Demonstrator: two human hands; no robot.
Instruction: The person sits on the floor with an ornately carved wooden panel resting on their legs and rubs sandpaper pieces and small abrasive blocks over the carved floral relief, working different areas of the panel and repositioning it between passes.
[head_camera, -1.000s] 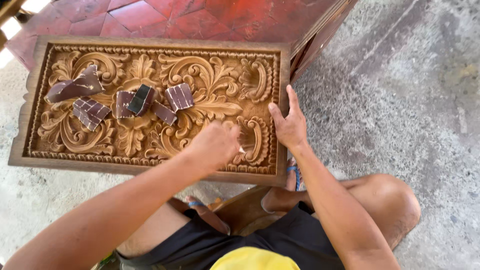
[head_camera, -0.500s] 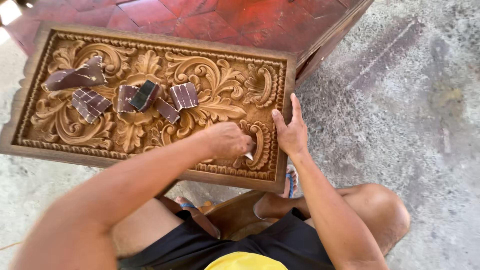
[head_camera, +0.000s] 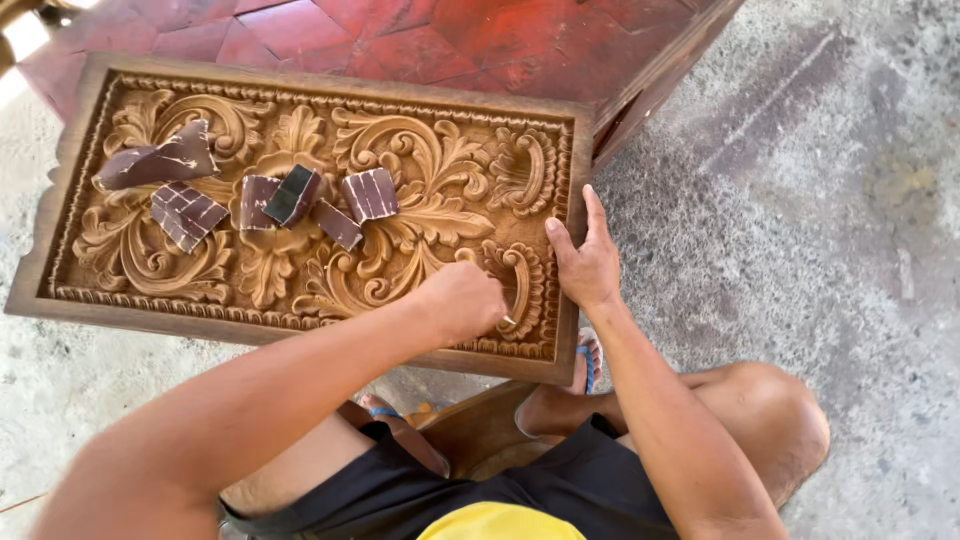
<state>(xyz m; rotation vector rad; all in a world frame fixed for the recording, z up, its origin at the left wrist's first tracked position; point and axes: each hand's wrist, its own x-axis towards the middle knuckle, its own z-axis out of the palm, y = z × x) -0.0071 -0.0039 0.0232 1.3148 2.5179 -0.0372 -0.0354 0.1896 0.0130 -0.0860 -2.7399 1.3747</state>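
Note:
A rectangular carved wooden panel (head_camera: 420, 160) with leaf scrolls lies in front of me, resting on the floor. My left hand (head_camera: 462, 300) is closed and pressed on the carving near the panel's lower right corner; a small pale tip shows under its fingers, what it grips is hidden. My right hand (head_camera: 585, 258) lies flat with fingers together on the panel's right frame edge, steadying it. Several folded pieces of dark brown sandpaper (head_camera: 290, 198) lie on the panel's left and middle.
A red-brown wooden piece with diamond patterns (head_camera: 450, 40) stands behind the panel. Rough grey concrete floor (head_camera: 800, 200) spreads to the right. My bent knees (head_camera: 770, 420), a sandal with blue strap (head_camera: 585, 365) and a low wooden seat (head_camera: 470, 430) are below the panel.
My left hand has stayed on the lower right scroll, shifting slightly. The right hand keeps its place on the panel's edge. The view has drifted a little.

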